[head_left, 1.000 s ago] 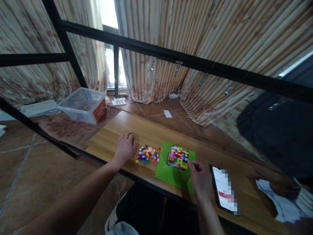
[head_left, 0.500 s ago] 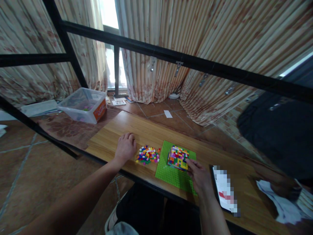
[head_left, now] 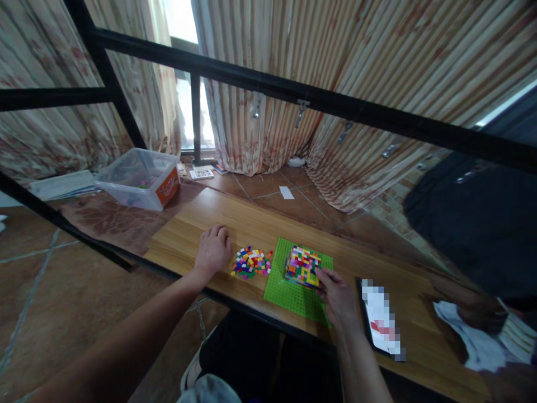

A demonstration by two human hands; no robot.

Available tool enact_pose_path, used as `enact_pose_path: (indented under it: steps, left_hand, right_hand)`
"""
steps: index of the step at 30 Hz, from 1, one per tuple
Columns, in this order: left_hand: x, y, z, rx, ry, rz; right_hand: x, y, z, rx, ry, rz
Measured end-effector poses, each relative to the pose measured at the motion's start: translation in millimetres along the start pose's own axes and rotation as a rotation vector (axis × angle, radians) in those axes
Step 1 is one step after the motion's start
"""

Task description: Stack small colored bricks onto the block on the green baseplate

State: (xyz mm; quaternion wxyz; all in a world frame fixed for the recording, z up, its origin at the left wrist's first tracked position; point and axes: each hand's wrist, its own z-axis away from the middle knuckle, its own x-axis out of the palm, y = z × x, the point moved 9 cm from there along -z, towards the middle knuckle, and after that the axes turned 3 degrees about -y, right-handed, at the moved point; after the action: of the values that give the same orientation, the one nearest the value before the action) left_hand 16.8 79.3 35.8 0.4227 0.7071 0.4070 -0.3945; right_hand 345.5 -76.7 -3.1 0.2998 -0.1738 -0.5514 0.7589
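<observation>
A many-coloured brick block (head_left: 302,265) stands on a green baseplate (head_left: 293,291) on the wooden table (head_left: 235,218). My right hand (head_left: 335,295) rests on the baseplate with its fingertips touching the block's right lower side; whether it pinches a brick I cannot tell. A heap of small loose coloured bricks (head_left: 250,262) lies left of the baseplate. My left hand (head_left: 213,250) lies flat on the table just left of the heap, fingers loosely curled, holding nothing.
A phone (head_left: 380,324) lies right of the baseplate. A clear plastic box (head_left: 140,179) stands on the floor beyond the table's left end. A black metal frame (head_left: 293,98) crosses above. Dark cloth (head_left: 474,224) and white cloth (head_left: 465,336) lie at the right.
My right hand has moved left and forward, from the baseplate's right edge to the block's side. The left hand has stayed put. The view has shifted slightly.
</observation>
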Motion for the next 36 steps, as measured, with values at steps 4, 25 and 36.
enact_pose_path:
  steps: [4, 25, 36]
  left_hand:
    - [0.0, 0.2, -0.4, 0.004, 0.003, -0.004]
    - [-0.6, 0.4, -0.2, 0.001, 0.002, -0.001]
    - [3.3, -0.9, 0.9, -0.018, -0.004, 0.01]
  right_hand:
    - [1.9, -2.7, 0.7, -0.015, -0.029, 0.04]
    - [2.1, -35.4, -11.8, -0.273, 0.077, 0.483]
    - [7.4, -34.4, -1.6, -0.321, 0.122, 0.612]
